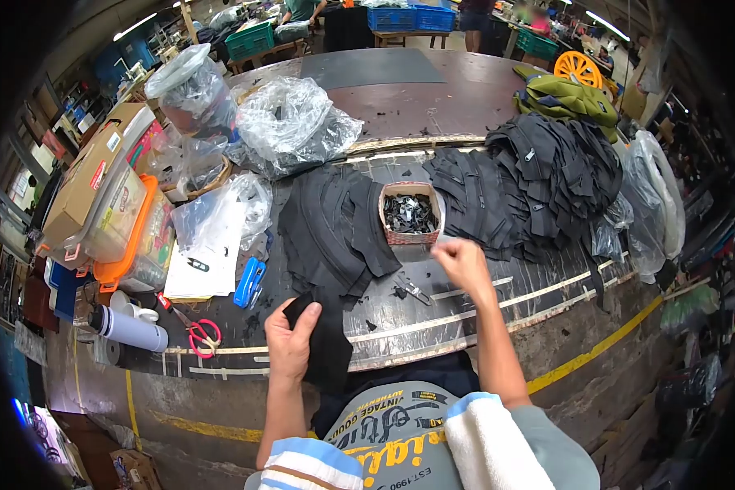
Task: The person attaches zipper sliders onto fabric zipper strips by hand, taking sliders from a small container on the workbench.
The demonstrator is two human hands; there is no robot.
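My left hand (292, 335) is closed on a black fabric piece (328, 351) at the table's front edge, its thumb on top. My right hand (459, 263) is raised just below and right of a small square basket (412, 237) filled with dark and pale scraps. Its fingertips are pinched together; whether anything is between them is too small to tell. Small metal snips (414, 290) lie between the hands among black scraps. Flat black fabric pieces (327, 220) are fanned out left of the basket, and a heap of black pieces with zippers (539, 180) lies to its right.
At the left are a blue stapler (250, 282), red-handled scissors (204, 336), a lavender bottle (131, 328), papers (200, 269) and boxes (82, 184). Plastic bags (290, 122) stand behind; an olive bag (567, 102) is at the back right. Other people are in the background.
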